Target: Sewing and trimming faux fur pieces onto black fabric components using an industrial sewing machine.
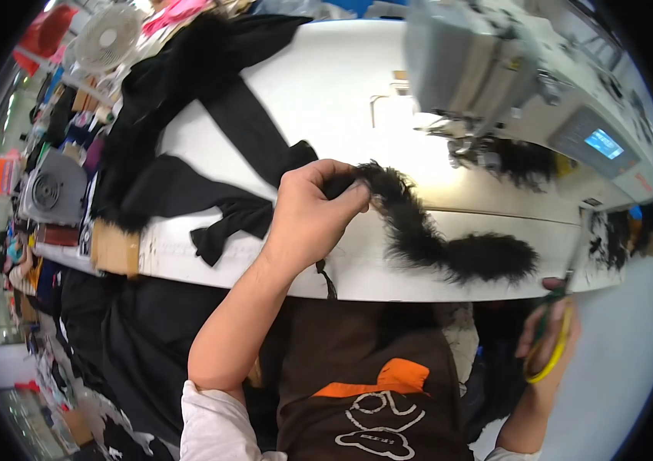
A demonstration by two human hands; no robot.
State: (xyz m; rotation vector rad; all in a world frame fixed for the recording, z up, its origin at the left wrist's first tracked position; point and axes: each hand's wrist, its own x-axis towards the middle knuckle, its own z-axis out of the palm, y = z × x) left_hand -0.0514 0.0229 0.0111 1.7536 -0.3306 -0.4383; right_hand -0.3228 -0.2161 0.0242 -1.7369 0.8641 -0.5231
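Observation:
My left hand (pixel 315 211) is closed over the table, thumb and fingers pinching one end of a black furry strip (pixel 426 230). From that pinch the strip curves right and toward me across the white tabletop. A black garment (pixel 242 115) with long narrow parts lies to the left, some of it right behind my left hand. At the table's front right edge my right hand (pixel 545 334) is closed around a pair of scissors (pixel 559 349) with yellow and green handles. The scissors' blades point up and away, and both are somewhat blurred.
A sewing machine (pixel 480 69) with a lit screen stands at the back right, dark fluffy material (pixel 526 163) beside its needle area. At the left are a cardboard piece (pixel 115 247), a grey box-shaped device (pixel 55 187) and a white fan (pixel 107 37). Black cloth (pixel 150 330) hangs below the table edge.

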